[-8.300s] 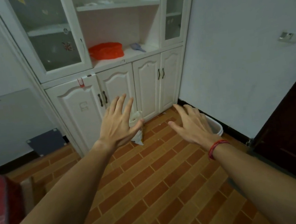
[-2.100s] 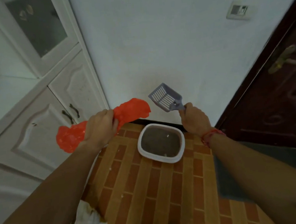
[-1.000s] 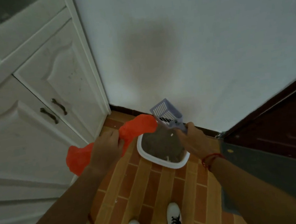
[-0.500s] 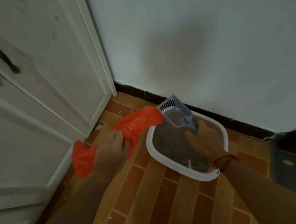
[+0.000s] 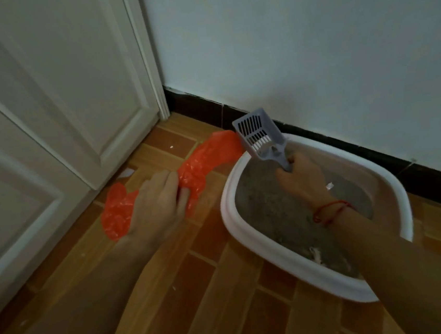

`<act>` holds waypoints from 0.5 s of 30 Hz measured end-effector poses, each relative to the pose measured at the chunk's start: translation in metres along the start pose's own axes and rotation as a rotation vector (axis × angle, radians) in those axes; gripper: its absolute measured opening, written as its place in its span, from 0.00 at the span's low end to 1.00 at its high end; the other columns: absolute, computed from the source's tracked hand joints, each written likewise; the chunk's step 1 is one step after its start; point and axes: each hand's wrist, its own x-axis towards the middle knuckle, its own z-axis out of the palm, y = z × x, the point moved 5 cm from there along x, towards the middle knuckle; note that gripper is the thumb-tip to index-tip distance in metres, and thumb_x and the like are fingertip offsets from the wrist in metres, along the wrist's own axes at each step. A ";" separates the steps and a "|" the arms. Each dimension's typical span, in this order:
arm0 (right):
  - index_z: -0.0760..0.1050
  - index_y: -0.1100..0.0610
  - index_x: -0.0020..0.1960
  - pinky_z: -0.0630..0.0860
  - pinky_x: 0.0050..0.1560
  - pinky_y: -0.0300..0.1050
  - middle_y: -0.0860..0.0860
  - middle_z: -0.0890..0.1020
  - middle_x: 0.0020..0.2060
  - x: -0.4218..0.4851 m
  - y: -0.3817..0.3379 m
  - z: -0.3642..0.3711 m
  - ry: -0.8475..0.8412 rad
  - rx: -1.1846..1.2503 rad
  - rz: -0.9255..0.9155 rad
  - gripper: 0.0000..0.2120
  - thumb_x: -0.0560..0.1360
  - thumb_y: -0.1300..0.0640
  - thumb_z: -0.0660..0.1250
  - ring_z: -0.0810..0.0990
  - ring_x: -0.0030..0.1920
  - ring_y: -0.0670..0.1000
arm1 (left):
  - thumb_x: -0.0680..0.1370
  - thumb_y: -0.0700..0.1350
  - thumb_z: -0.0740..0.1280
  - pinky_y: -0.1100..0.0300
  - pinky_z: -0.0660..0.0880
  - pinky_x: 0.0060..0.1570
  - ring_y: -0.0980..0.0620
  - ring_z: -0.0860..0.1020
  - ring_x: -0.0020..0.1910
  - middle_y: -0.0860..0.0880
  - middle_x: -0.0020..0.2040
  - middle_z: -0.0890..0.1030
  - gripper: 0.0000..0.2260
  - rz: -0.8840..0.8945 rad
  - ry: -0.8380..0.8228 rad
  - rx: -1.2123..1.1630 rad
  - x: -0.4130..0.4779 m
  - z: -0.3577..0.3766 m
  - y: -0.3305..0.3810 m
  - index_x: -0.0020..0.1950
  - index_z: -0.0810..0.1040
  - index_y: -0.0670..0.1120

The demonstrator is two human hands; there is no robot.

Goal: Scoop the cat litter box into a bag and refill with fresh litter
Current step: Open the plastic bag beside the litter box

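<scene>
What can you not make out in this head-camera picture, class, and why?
Head view, all:
Scoop handle: hidden inside the right hand.
Litter box near right rim: covered by the right forearm.
Orange bag mouth: bunched in the left hand.
White bits in the litter: too small to identify.

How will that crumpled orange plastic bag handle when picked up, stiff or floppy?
Probably floppy: the thin orange plastic bag is bunched and trails from both sides of the left hand gripping it. Likely very light, looking like thin film. It probably won't stay open unaided, since it lies collapsed.

The right hand (image 5: 301, 182) hides probably most of the scoop (image 5: 258, 135) handle.
</scene>
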 end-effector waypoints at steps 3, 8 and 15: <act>0.73 0.57 0.50 0.70 0.38 0.43 0.51 0.76 0.39 0.014 0.011 0.009 0.007 0.056 0.083 0.08 0.75 0.54 0.64 0.75 0.40 0.51 | 0.80 0.47 0.60 0.46 0.71 0.41 0.45 0.72 0.38 0.45 0.39 0.74 0.10 0.010 0.036 -0.001 0.000 0.012 -0.010 0.44 0.73 0.42; 0.72 0.56 0.38 0.68 0.28 0.41 0.51 0.73 0.30 0.022 0.017 0.020 -0.005 0.312 0.198 0.08 0.74 0.53 0.65 0.70 0.28 0.49 | 0.80 0.43 0.61 0.49 0.68 0.38 0.47 0.69 0.36 0.46 0.38 0.71 0.08 0.135 0.134 0.006 -0.004 0.018 -0.005 0.43 0.72 0.41; 0.70 0.57 0.49 0.65 0.17 0.34 0.51 0.74 0.23 0.010 -0.015 0.053 -0.261 0.891 0.401 0.13 0.79 0.47 0.63 0.69 0.15 0.45 | 0.79 0.42 0.63 0.47 0.69 0.38 0.44 0.74 0.40 0.41 0.45 0.77 0.11 0.355 0.133 0.098 -0.027 0.023 0.006 0.54 0.79 0.36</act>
